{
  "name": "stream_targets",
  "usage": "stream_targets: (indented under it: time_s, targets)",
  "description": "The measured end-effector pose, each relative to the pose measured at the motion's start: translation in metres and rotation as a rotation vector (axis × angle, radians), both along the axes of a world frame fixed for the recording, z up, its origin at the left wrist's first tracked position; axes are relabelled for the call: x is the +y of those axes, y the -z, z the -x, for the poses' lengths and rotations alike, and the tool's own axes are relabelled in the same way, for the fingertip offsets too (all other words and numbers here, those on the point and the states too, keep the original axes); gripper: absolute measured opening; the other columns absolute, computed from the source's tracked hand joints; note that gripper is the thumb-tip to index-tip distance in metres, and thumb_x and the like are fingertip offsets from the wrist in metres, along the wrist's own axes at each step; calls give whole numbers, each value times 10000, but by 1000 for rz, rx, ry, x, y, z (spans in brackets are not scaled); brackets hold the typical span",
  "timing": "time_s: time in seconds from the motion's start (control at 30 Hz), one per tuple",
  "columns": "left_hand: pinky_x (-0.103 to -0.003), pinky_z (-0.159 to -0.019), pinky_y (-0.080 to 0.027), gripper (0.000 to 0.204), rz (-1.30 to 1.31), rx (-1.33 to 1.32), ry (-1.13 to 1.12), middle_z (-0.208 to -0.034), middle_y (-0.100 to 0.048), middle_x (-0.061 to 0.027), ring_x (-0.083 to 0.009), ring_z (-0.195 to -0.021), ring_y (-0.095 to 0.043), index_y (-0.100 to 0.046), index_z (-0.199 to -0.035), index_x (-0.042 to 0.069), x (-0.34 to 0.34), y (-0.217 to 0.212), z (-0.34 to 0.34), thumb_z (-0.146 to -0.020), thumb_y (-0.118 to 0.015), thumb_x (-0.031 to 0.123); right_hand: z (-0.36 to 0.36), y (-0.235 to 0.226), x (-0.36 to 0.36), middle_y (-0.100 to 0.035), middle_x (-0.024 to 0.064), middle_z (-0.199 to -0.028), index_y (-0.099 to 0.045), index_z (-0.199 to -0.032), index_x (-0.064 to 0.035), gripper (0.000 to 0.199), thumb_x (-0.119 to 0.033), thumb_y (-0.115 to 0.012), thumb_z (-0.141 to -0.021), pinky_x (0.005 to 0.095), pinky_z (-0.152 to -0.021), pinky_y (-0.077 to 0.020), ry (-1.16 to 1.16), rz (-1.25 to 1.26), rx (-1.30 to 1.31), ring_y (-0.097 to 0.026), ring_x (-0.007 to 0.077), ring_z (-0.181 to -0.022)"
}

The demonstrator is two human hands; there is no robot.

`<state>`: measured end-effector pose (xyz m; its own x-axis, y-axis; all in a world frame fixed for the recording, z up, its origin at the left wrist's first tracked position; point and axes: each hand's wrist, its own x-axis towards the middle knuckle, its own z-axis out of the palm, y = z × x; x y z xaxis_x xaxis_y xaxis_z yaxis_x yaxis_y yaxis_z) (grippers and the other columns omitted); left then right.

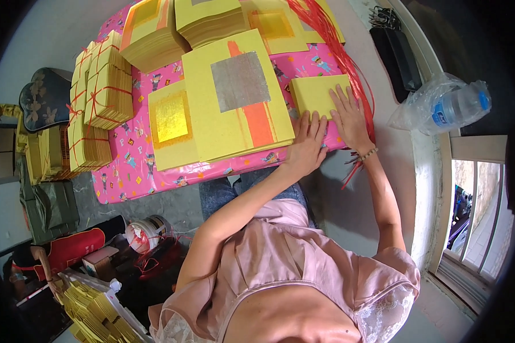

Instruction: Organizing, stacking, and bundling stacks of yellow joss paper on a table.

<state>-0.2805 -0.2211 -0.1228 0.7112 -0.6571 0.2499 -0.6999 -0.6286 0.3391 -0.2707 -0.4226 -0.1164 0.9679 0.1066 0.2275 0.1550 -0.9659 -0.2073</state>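
A small folded stack of yellow paper [313, 94] lies at the right edge of the pink table. My right hand [350, 117] presses on its right side, fingers stretched out and spread. Against its near edge rests my left hand [308, 142], fingers extended, with the thumb apart. Neither hand grips anything that I can see. Just left of them lie large yellow sheets [194, 97] with a silver square and an orange stripe. Partly under these is a sheet with a gold square [172, 118]. Red raffia strings [349, 51] hang down beside my right hand.
Tall stacks of yellow paper [154, 43] stand at the table's far side. Bundles tied with red string [106, 86] line its left edge. A bagged plastic bottle [446, 114] is on the right. At lower left, a person in red [77, 248] handles yellow paper bundles [91, 303].
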Motion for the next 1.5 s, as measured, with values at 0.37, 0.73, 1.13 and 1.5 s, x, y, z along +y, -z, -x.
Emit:
stream_targets:
  time_s: [0.37, 0.73, 1.13, 1.5]
  targets:
    - [-524, -1172, -283, 813, 221, 179, 61, -1492, -323, -273, -459, -1420, -274, -347, -1463, -56, 3, -49, 12, -787, -738, 167, -7, -21, -5, -354, 103, -1591, -437, -1491, -124, 479, -284, -456, -1040, 633, -1161, -163, -16, 62, 9, -240, 341, -1500]
    - [-392, -816, -463, 312, 483, -113, -98, -983, -640, -78, -273, -938, -591, -708, -1042, 94, 132, -147, 7, -745, -802, 92, -5, -154, 96, -647, 132, -1172, -675, -1132, -40, 363, -196, -765, -816, 431, -957, -485, -541, -333, -123, -610, 325, -1121]
    - [-361, -778, -468, 235, 404, -104, -169, -938, -671, -54, -246, -915, -603, -748, -944, 102, 171, -131, -11, -728, -837, 133, -9, -145, 115, -653, 76, -1003, -717, -926, -55, 212, -201, -780, -786, 375, -857, -506, -620, -385, -111, -620, 271, -990]
    - [-358, -748, -468, 127, 488, -42, -207, -876, -689, -53, -242, -853, -616, -762, -859, 87, 168, -135, -13, -749, -812, 123, -13, -144, 118, -659, 81, -955, -728, -869, -42, 111, -133, -763, -816, 366, -808, -495, -561, -538, -42, -603, 261, -927]
